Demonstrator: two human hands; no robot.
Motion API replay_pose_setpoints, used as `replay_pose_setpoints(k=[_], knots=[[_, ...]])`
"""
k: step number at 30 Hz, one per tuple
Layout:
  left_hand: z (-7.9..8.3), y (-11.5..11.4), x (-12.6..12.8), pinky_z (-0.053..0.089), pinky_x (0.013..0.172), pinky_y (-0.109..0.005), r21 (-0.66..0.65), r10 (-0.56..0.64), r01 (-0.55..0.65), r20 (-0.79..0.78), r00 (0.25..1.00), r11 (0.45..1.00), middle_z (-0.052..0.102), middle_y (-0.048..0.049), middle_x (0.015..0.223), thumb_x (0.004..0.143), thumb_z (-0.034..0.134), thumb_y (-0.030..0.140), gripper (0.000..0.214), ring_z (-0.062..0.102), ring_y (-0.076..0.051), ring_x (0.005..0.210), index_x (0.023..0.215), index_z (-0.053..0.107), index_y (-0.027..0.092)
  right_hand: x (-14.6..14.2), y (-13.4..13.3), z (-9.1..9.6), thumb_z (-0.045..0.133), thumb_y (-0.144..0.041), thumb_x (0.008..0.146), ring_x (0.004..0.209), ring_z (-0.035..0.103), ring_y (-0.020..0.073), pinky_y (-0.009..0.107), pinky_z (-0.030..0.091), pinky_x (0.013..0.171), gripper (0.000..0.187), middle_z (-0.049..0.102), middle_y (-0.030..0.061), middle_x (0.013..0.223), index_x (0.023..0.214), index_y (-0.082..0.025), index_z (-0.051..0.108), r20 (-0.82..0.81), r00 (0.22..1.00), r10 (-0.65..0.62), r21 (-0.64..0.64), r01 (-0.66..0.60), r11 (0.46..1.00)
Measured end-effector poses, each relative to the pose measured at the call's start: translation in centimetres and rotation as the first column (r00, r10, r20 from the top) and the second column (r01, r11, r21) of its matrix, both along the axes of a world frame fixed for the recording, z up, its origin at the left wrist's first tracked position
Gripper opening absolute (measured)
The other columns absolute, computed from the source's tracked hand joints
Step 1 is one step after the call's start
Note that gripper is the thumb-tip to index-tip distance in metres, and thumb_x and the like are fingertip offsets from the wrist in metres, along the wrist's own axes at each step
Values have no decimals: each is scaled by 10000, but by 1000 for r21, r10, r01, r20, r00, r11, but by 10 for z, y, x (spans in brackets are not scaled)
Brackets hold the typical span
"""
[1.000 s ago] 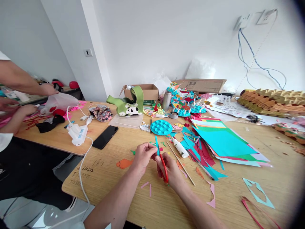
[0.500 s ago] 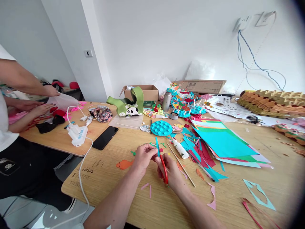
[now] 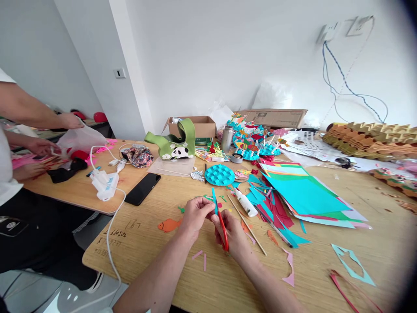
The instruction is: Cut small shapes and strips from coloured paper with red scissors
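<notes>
My left hand (image 3: 194, 214) pinches the lower end of a narrow teal paper strip (image 3: 214, 201) that stands up between my hands. My right hand (image 3: 235, 232) is closed round the red handles of a pair of scissors (image 3: 223, 229), whose tip meets the strip. Both hands hover just above the wooden table (image 3: 325, 265). An orange paper fish (image 3: 169, 225) lies to the left of my left hand. A white glue bottle (image 3: 246, 202) and a thin wooden stick (image 3: 247, 225) lie just right of my right hand.
A stack of coloured paper sheets (image 3: 306, 195) and a folded teal paper disc (image 3: 219, 174) lie beyond my hands. A black phone (image 3: 143, 188), white chargers (image 3: 104, 182) and a green panda bag (image 3: 172, 145) sit to the left. Another person's hands (image 3: 70, 121) work at the far left.
My hands have stayed in place on the strip and scissors. The person at the far left has shifted their hands over the things on their table.
</notes>
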State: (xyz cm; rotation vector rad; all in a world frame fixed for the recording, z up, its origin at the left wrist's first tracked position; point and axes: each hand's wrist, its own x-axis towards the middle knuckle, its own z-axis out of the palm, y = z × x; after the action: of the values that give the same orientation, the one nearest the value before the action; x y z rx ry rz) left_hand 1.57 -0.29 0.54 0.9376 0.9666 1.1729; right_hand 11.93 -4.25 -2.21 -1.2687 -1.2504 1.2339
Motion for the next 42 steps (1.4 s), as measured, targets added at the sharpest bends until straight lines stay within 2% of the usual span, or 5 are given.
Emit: replay_pose_setpoints(k=[11,25,36,42], knots=[[0,1,0,388,470,-177,-2,-1,1,9,1000,1000,557,21,491,572,680,192,119,477,-66,467,556,584,124,-1,1,2,568,-678,667,354,408,80,198,278,332,505,410,-91,467,685,-232,330,-1,1000,-13,-23,13,1000],[1,0,0,394,482,-182,12,6,-5,-12,1000,1000,568,17,501,574,679,200,114,486,-68,471,562,591,128,2,1,-3,547,-658,709,362,415,85,198,277,342,476,446,-75,458,695,-226,349,47,999,-5,13,4,1000],[-1,0,0,390,477,-180,13,-4,4,-8,1000,1000,567,18,499,571,677,195,106,486,-69,471,564,593,130,2,-1,-1,526,-678,709,353,402,77,191,264,332,489,433,-82,465,693,-224,347,39,999,-16,-1,16,1000],[-2,0,0,387,476,-186,21,-11,11,-2,1000,1000,561,20,498,579,685,205,123,483,-72,467,559,589,132,1,-2,-2,519,-676,714,363,430,90,199,294,336,482,443,-80,472,696,-228,342,39,999,-18,-15,19,1000]])
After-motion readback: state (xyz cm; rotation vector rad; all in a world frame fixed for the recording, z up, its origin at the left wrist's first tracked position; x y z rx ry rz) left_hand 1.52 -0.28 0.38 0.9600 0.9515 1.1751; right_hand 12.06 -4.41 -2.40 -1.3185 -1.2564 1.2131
